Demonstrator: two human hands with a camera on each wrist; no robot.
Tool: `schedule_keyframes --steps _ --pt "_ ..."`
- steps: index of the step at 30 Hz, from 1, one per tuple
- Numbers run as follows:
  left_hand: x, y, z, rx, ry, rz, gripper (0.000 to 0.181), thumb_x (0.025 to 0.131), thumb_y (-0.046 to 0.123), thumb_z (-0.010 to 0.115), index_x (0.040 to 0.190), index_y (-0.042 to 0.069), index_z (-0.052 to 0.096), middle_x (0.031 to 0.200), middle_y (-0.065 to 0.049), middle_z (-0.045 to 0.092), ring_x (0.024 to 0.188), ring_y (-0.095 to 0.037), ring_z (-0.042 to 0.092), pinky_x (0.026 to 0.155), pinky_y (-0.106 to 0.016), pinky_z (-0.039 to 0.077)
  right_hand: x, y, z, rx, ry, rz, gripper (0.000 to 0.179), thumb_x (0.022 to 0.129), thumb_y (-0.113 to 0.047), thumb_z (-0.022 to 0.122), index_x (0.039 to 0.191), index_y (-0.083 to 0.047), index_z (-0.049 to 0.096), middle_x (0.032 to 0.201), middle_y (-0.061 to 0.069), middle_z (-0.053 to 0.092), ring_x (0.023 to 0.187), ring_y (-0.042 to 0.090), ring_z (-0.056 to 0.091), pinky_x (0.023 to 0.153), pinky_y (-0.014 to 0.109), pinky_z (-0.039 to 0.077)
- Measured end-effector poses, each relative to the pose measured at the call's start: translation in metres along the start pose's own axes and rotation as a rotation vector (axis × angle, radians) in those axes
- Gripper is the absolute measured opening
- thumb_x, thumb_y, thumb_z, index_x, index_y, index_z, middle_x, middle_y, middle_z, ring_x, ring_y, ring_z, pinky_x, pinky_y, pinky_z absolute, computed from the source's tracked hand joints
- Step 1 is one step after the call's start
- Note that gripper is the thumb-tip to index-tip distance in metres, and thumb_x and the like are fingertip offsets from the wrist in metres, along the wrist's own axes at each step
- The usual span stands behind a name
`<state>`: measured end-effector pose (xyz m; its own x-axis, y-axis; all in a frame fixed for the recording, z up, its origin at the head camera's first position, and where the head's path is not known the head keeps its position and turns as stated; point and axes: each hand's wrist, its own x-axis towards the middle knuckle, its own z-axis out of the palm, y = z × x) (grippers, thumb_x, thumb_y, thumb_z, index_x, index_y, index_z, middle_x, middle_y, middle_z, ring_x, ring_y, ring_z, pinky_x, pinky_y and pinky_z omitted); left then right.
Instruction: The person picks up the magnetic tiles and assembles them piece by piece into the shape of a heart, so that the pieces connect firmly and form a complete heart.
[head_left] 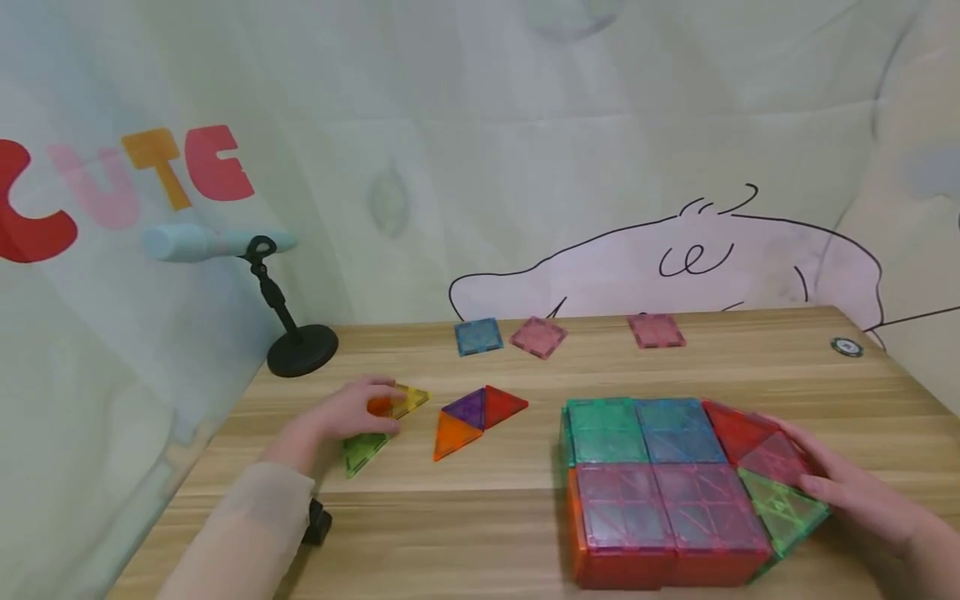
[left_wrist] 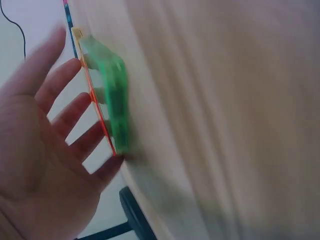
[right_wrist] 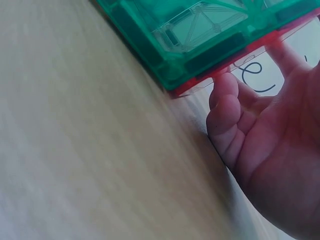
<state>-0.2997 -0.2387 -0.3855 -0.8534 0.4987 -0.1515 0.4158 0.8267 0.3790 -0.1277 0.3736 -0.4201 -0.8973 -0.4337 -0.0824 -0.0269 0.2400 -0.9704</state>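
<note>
Tile block (head_left: 630, 504): nearest of all, right of the middle; seen from above, its right end narrows into red, pink and green triangles.
Right hand (head_left: 855, 492): at that right end, lower fingers bent in and thumb and fingertips on the tile edges, so it seems to hold the block; it carries no loose tile.
Green triangle (head_left: 363, 452): on the near side of the left hand, partly hidden under it.
Left hand (head_left: 352, 408): fingers spread and only slightly bent, tips touching an orange triangle (head_left: 381, 407) — nothing gripped in the palm. A yellow triangle (head_left: 411, 400) shows past the fingertips.
Slant and reach: these three run away from the person and rightward; the left hand is on them, the right well apart, so the line from left hand rightward to block probably matters most.
Loose trio: orange piece (head_left: 456, 435), purple triangle (head_left: 467, 408) and red triangle (head_left: 504, 405), between left hand and block, nearer the hand.
Back row: black stand (head_left: 302, 354), then blue square (head_left: 478, 337) and two pink squares (head_left: 538, 337) — farthest off.
</note>
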Motion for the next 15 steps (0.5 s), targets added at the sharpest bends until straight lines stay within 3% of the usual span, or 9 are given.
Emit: schedule_keyframes --steps 3,5,11,15 --pt "-0.011 -0.002 -0.002 -0.032 -0.070 -0.006 0.071 0.074 0.042 0.076 0.133 0.010 0.052 0.144 -0.022 0.030 0.129 -0.047 0.025 0.101 -0.062 0.024 0.000 0.000 -0.001 -0.002 0.002 0.025 0.055 0.101 -0.017 0.035 0.149 -0.033 0.014 0.133 -0.019 0.041 0.114 0.006 0.046 0.083 0.023 0.042" --pt "-0.017 0.000 -0.002 -0.028 -0.083 -0.014 0.077 0.072 0.043 0.078 0.135 0.011 0.050 0.144 -0.021 0.028 0.127 -0.046 0.026 0.100 -0.063 0.025 0.000 0.001 -0.002 -0.001 0.000 0.031 0.055 0.101 -0.017 0.034 0.149 -0.033 0.014 0.133 -0.019 0.041 0.114 0.006 0.046 0.084 0.024 0.042" --pt "-0.028 0.007 -0.001 -0.019 -0.036 -0.030 0.077 0.071 0.038 0.080 0.135 0.011 0.049 0.139 -0.024 0.030 0.121 -0.045 0.032 0.096 -0.061 0.031 0.000 0.002 -0.002 -0.002 0.007 0.031 0.055 0.101 -0.015 0.034 0.149 -0.035 0.015 0.131 -0.022 0.042 0.113 0.005 0.047 0.084 0.023 0.042" --pt "-0.030 0.010 0.001 -0.010 -0.018 -0.097 0.089 0.072 0.038 0.080 0.142 0.006 0.037 0.137 -0.029 0.030 0.119 -0.044 0.035 0.095 -0.060 0.034 -0.001 0.002 -0.002 -0.027 0.015 0.020 0.055 0.101 -0.014 0.034 0.150 -0.032 0.015 0.131 -0.023 0.042 0.113 0.004 0.046 0.084 0.024 0.042"
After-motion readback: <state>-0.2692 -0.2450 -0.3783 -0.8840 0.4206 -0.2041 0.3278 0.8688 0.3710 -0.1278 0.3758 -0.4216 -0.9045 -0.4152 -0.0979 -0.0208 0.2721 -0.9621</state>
